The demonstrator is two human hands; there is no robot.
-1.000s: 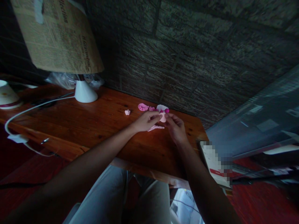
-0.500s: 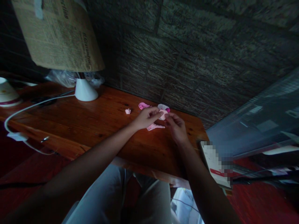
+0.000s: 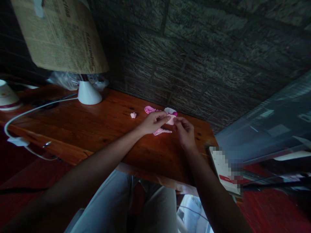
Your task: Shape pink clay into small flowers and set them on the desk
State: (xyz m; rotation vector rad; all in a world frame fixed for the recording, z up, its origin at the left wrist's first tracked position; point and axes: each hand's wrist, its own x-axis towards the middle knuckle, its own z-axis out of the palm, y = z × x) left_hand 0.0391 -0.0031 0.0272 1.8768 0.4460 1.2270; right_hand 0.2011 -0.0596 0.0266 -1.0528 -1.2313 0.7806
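Note:
Between the fingertips of both hands is a thin, flat piece of light pink clay. My left hand pinches its left edge between thumb and fingers, and my right hand grips the right edge. Under and in front of the left fingers, a ragged pink strip lies on the table. Behind the hands are a brighter pink piece, a whitish round piece and a small magenta bit, partly covered. A small bumpy pink lump sits apart to the left.
The wooden table runs along a dark brick wall. On its left stand a lamp with a white base and newsprint shade, a white cable and a paper cup. A partly blurred box is at the right edge.
The held clay piece has shifted slightly right and now shows a wider face between the fingers. The right hand has moved a touch; the left hand stays nearly still.

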